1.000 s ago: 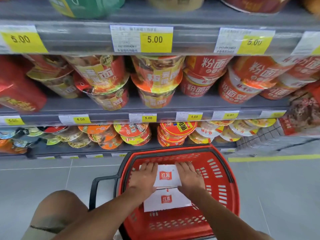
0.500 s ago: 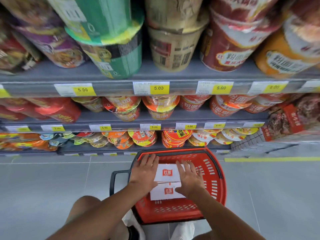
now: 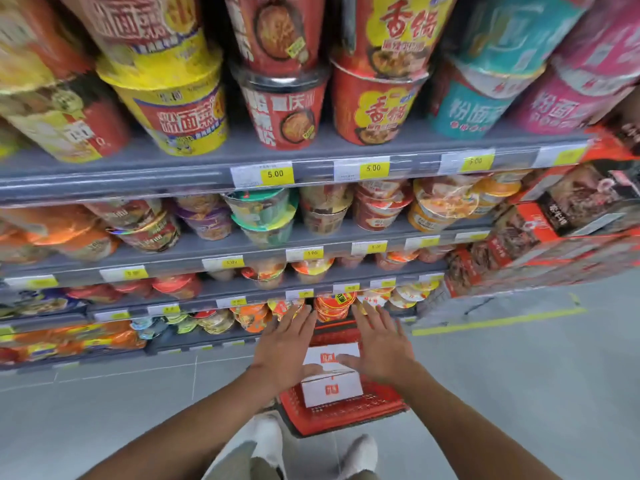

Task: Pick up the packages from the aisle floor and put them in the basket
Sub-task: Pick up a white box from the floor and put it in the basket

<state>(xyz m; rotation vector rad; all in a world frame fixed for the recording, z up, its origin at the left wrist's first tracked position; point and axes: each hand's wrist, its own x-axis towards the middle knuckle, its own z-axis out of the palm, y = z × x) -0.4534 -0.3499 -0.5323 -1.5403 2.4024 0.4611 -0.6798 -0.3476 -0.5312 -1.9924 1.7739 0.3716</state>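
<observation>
Head view: two white cardboard packages (image 3: 330, 389) with red square logos lie stacked inside the red plastic basket (image 3: 346, 415) on the grey aisle floor (image 3: 519, 393), below shelves of bright noodle cups (image 3: 287, 109); the left hand (image 3: 284, 344) and right hand (image 3: 381, 348) hover over them, fingers straight and splayed, gripping nothing; half a second ago both palms lay flat on the packages, and now they have lifted as the view rises; the load looks released, so this placing seems done.
</observation>
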